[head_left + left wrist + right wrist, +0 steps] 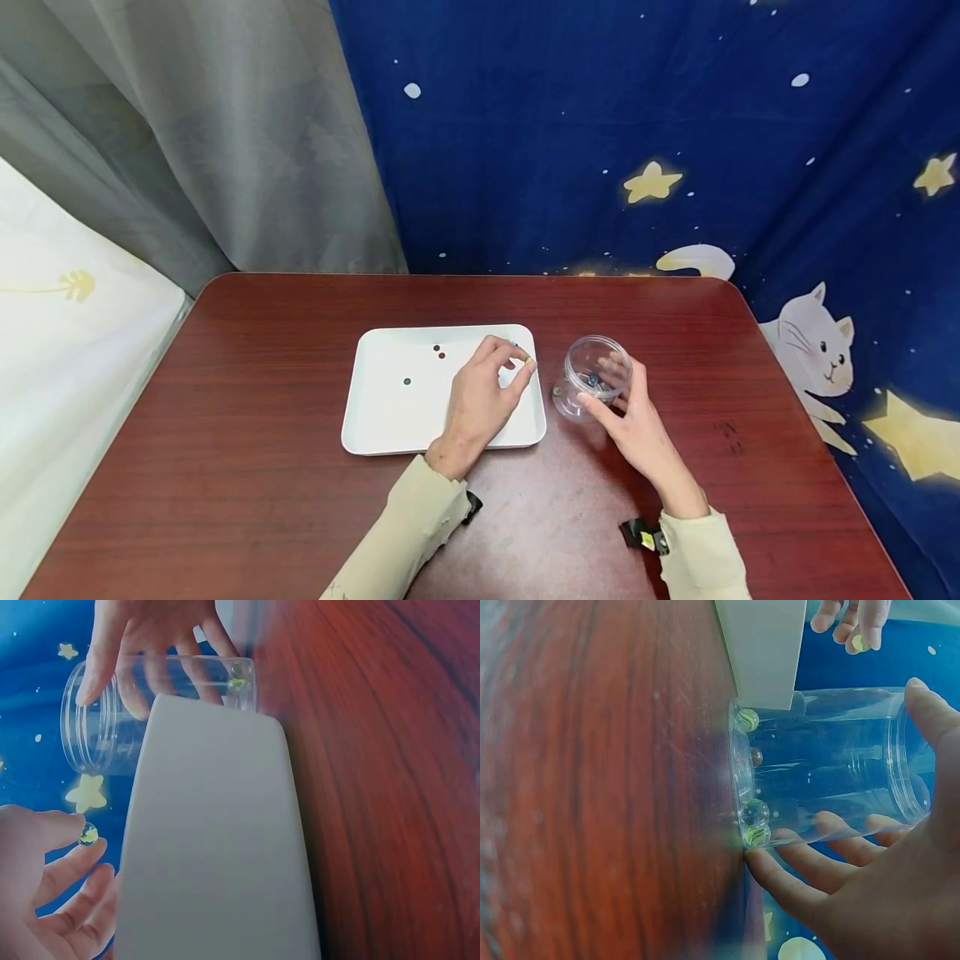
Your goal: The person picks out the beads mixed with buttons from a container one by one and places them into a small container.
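Note:
My left hand (480, 408) is over the right part of a white tray (382, 421). Between its thumb and index finger it pinches a clear marble (88, 834) with a yellow-green swirl. The right hand (645, 429) holds a clear plastic jar (832, 761) upright on the table, thumb near the rim and fingers along the far side. Several marbles lie at the jar's bottom, among them a green-swirled marble (748, 720) and a clear marble (756, 813). On the tray are a dark green marble (407, 381) and two dark marbles (437, 347) farther back.
The tray stands left of the jar on a reddish-brown wooden table (247, 400). Another small bluish thing (513, 342) shows at the tray's far right, partly behind the left fingers. Behind the table hang a grey curtain (285, 167) and a blue starry curtain (525, 150).

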